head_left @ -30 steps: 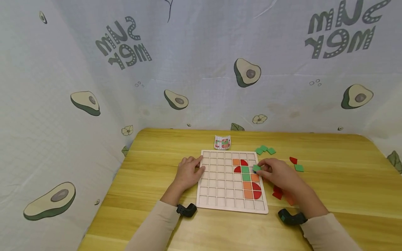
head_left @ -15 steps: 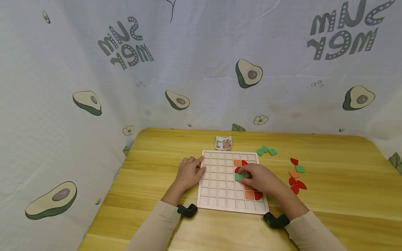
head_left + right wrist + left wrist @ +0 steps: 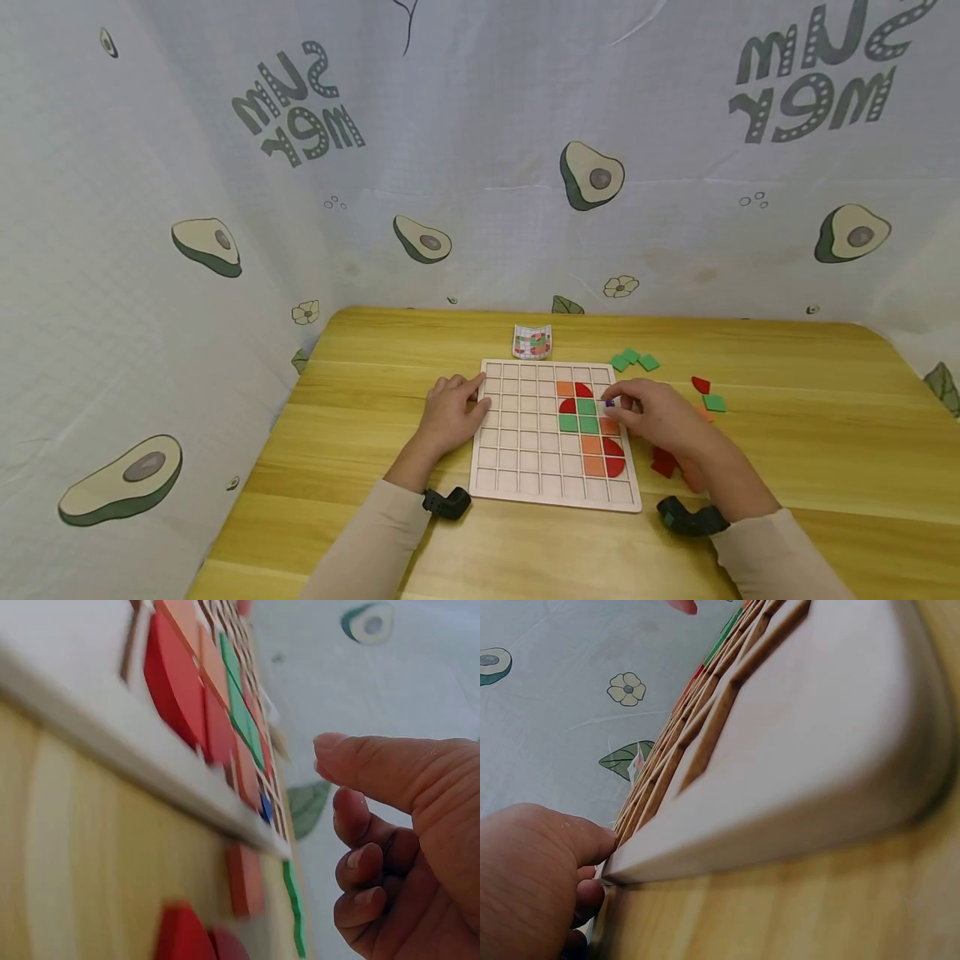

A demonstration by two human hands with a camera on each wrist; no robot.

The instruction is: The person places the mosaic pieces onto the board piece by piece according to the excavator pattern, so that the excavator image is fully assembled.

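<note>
A: How is the head view lit?
B: Brightly and evenly. The curtain (image 3: 465, 108) looks softly lit, and the near part of the wooden tabletop (image 3: 525, 550) carries a pale sheen. I can't tell where the light comes from.
A: Any distortion?
B: The printed lettering (image 3: 813, 104) at upper right looks stretched.
A: And the wrist views?
B: Greyer and dimmer. In the left one, the grid board (image 3: 817, 735) has an out-of-focus near corner with dark shadow beneath. In the right one, the red pieces (image 3: 180, 934) are blurred; the right hand (image 3: 442, 832) is clearer.
</note>
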